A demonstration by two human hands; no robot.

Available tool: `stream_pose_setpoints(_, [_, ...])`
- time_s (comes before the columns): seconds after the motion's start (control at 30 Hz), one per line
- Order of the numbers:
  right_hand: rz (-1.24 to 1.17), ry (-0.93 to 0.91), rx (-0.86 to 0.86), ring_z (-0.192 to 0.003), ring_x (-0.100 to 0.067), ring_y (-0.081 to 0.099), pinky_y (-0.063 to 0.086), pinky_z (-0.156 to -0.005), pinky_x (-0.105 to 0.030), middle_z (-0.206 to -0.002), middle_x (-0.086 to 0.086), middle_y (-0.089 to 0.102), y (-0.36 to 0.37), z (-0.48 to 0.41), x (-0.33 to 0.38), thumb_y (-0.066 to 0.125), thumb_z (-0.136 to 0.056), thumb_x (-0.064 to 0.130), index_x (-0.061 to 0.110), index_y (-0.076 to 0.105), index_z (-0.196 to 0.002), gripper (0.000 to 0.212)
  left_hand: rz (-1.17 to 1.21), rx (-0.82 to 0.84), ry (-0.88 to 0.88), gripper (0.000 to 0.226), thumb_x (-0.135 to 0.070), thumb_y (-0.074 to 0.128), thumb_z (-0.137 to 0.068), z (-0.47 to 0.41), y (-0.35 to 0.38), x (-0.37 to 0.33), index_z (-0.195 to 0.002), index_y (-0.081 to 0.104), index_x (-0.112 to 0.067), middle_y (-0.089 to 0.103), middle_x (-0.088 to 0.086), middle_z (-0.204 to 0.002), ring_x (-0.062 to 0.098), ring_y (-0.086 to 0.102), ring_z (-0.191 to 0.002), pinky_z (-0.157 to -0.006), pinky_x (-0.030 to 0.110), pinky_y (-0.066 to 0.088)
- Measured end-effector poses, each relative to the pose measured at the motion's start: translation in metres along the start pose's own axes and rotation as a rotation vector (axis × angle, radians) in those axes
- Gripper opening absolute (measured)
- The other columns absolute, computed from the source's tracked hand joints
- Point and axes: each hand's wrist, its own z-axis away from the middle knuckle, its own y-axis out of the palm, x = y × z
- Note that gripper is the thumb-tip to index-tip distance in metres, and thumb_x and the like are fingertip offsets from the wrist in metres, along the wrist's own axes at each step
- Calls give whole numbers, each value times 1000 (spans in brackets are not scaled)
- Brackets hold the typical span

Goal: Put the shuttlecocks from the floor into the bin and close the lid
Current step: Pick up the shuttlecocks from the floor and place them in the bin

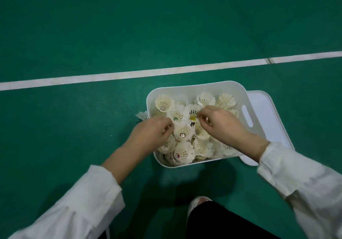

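Green court floor (92,35) lies open all round, white lines (129,74) at 12 o'clock. The white bin (194,86) (heaped with shuttlecocks (183,151)) overlaps its lid (266,112) at 3 o'clock. The left hand (149,133) and right hand (222,122) hover over the heap with fingers curled; whether they grip anything is unclear. A stray shuttlecock (142,115) lies outside the rim at 9 o'clock.

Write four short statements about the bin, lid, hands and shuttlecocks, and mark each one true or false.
1. The lid is closed on the bin. False: it lies on the floor against the bin's right side.
2. The left hand and the right hand are both over the bin. True.
3. The bin is empty. False: shuttlecocks fill it.
4. A stray shuttlecock lies outside the bin's left wall. True.
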Motion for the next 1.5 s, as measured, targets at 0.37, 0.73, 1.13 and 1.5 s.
stream_pose_setpoints(0.37, [45,-326,250,-106,-33,52,37,-88,-36,-113,-19,53,53,-78,149,45,-87,5,1,52,-114,27,247,-47,-433,16,-15,55,-86,10,-33,134,-95,67,-8,70,12,-95,27,64,-84,-75,31,47])
stream_pose_setpoints(0.73, [469,34,459,-126,-39,37,40,-99,-43,-138,-28,33,146,-176,159,31,-97,8,-11,26,-137,44,250,40,-347,36,-14,53,-84,-42,47,191,-120,48,-9,54,16,-118,32,55,-105,-89,43,45])
stream_pose_setpoints(1.13, [339,31,489,-121,-30,52,46,-93,-37,-132,-14,50,117,-181,167,39,-96,5,1,46,-127,32,512,-96,-330,16,-2,52,-81,-33,43,178,-91,65,-1,68,18,-96,27,62,-89,-66,26,35])
stream_pose_setpoints(1.5, [167,-257,-153,-65,-28,60,43,-48,-30,-80,-5,58,-7,-67,110,70,-69,9,14,56,-89,25,82,-479,105,23,-32,47,-86,8,-45,63,-88,62,-14,58,2,-85,20,50,-78,-68,32,43])
